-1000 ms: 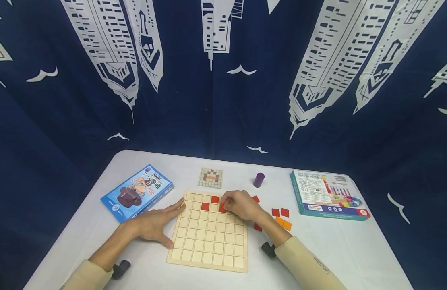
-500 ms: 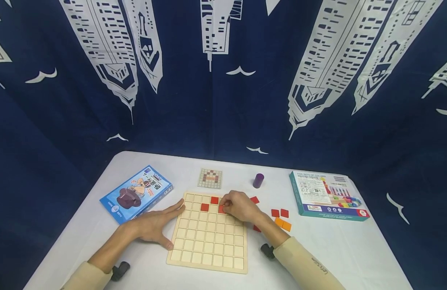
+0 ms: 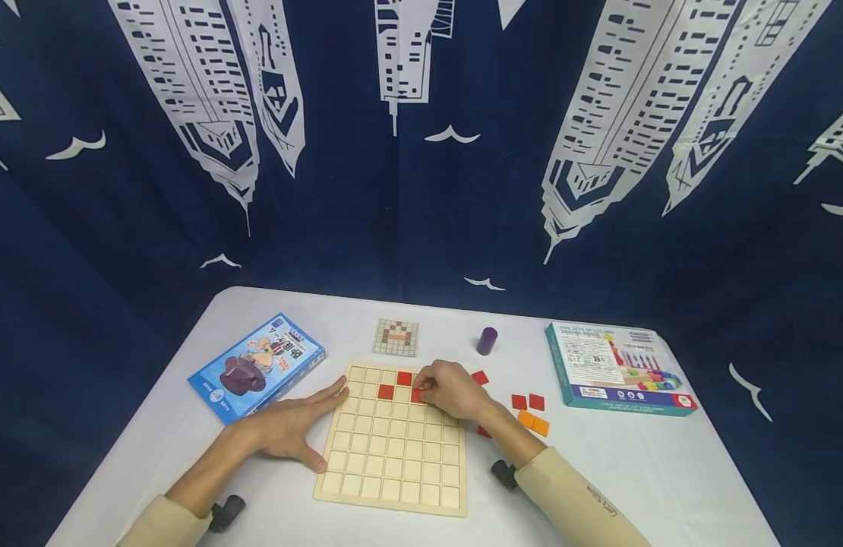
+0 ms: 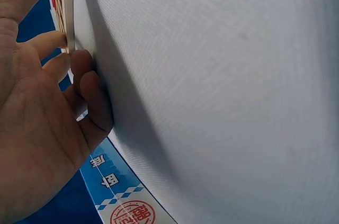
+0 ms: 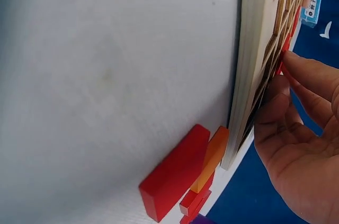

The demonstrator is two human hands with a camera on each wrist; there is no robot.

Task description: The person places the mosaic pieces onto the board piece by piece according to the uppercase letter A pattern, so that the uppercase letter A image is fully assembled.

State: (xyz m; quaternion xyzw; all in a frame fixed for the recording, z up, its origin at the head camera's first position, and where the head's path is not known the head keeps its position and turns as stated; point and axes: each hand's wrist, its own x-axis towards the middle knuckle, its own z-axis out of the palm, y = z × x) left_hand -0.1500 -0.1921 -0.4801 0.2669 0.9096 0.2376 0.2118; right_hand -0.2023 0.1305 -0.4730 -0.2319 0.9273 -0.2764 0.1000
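In the head view a pale wooden grid board (image 3: pixel 394 456) lies on the white table. My left hand (image 3: pixel 292 425) is spread at its left side, with thumb and fingertips on the edge. Near the board's far side, my right hand (image 3: pixel 454 389) pinches a red square tile (image 3: pixel 418 396) at a grid square; its fingers partly cover the tile. Two other red tiles sit in squares close by, one in the far row (image 3: pixel 404 377) and one farther left (image 3: pixel 386 392). The right wrist view shows fingertips of the right hand (image 5: pixel 302 134) right at the red tile (image 5: pixel 280 64).
Several loose red tiles (image 3: pixel 519 401) and orange tiles (image 3: pixel 534 423) lie right of the board. Beyond it are a small pattern card (image 3: pixel 396 337) and a purple cylinder (image 3: pixel 487 341). A blue box (image 3: pixel 257 366) stands left, a teal-edged box (image 3: pixel 620 370) right.
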